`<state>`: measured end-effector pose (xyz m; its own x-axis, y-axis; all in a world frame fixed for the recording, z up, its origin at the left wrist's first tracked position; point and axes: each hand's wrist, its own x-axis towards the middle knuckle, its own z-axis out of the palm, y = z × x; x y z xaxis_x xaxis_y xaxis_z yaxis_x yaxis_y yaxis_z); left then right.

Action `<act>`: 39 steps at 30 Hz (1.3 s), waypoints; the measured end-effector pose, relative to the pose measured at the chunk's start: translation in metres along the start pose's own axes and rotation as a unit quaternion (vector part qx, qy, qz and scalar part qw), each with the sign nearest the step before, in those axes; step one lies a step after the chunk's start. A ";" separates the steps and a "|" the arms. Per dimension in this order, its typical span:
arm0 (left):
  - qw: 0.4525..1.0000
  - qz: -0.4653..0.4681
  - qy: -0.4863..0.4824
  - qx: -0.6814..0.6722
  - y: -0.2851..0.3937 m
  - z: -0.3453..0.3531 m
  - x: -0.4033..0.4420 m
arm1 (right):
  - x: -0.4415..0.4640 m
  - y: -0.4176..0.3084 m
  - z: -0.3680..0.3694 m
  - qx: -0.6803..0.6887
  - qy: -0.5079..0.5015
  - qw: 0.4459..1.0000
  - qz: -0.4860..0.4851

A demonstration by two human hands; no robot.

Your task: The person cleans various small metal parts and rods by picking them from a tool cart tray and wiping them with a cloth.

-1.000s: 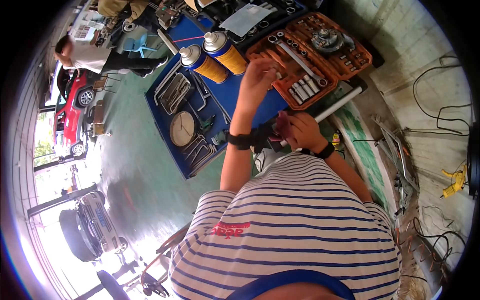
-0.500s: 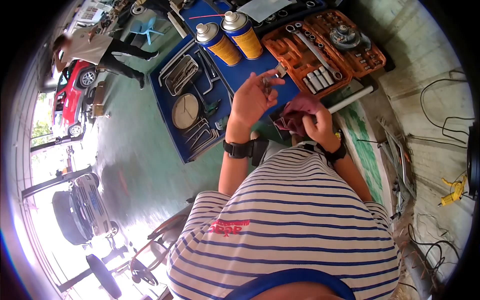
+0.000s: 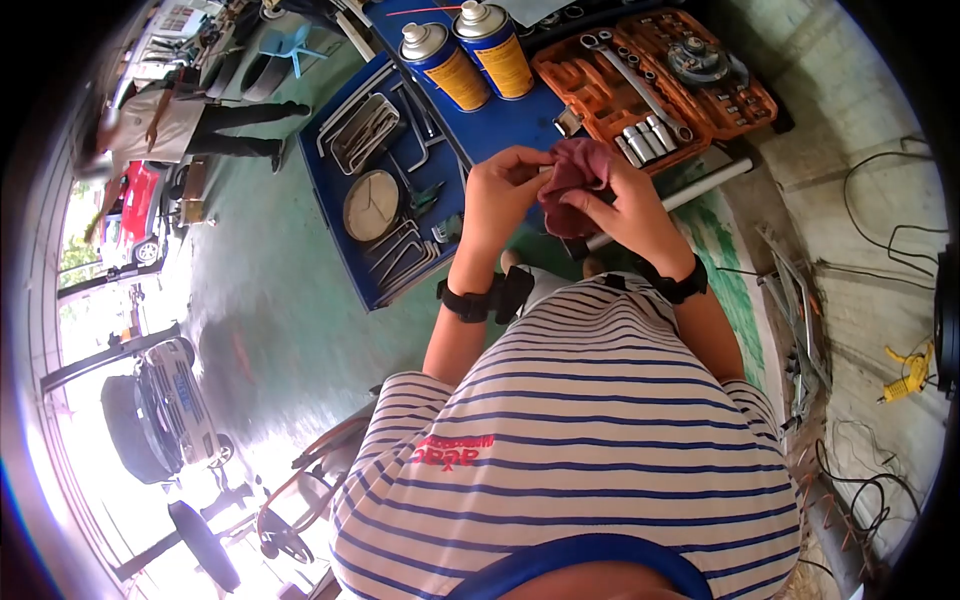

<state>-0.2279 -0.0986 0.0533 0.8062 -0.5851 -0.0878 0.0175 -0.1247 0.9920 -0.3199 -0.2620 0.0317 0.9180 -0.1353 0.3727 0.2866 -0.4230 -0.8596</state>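
My right hand (image 3: 632,205) is closed on a dark red cloth (image 3: 577,180) in front of the cart. At the cloth's left side my left hand (image 3: 503,195) pinches a small metal piece, mostly hidden by the fingers and the cloth. Just beyond the hands lies the open orange socket case (image 3: 612,88), with a long wrench (image 3: 638,88) across it and several silver sockets (image 3: 646,140) near its front edge. Two spray cans (image 3: 497,52) with blue and yellow labels stand to the left of the case on the blue cart top (image 3: 525,128).
A blue drawer (image 3: 366,285) at left holds a metal tray (image 3: 368,135), a round dish (image 3: 373,205) and hex keys. Farther left stands a person (image 3: 165,125) near a red car (image 3: 142,205). A metal bar (image 3: 705,184) runs along the cart's right side; cables hang on the wall.
My left hand has come together with the cloth in my right hand, the small metal piece now between its fingertips. The view has shifted, and the person at left has changed pose.
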 end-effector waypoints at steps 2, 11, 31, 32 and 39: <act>1.000 -0.012 0.022 0.011 0.007 0.002 -0.006 | 0.000 0.007 0.007 0.009 0.044 0.999 -0.026; 0.993 0.036 0.003 -0.111 0.009 0.002 -0.019 | -0.002 0.006 0.010 0.309 0.078 0.937 0.147; 0.989 0.109 0.010 -0.104 -0.001 0.014 -0.014 | -0.008 0.000 0.001 0.230 0.063 0.957 0.165; 0.989 0.109 0.010 -0.104 -0.001 0.014 -0.013 | -0.008 0.000 0.001 0.234 0.056 0.960 0.145; 0.986 0.097 0.021 -0.131 0.005 0.015 -0.017 | -0.008 0.004 0.003 0.235 0.037 0.966 0.101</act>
<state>-0.2500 -0.1014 0.0582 0.8326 -0.5441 0.1036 0.0090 0.2003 0.9797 -0.3255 -0.2601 0.0241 0.9512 -0.2437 0.1894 0.2120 0.0699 -0.9748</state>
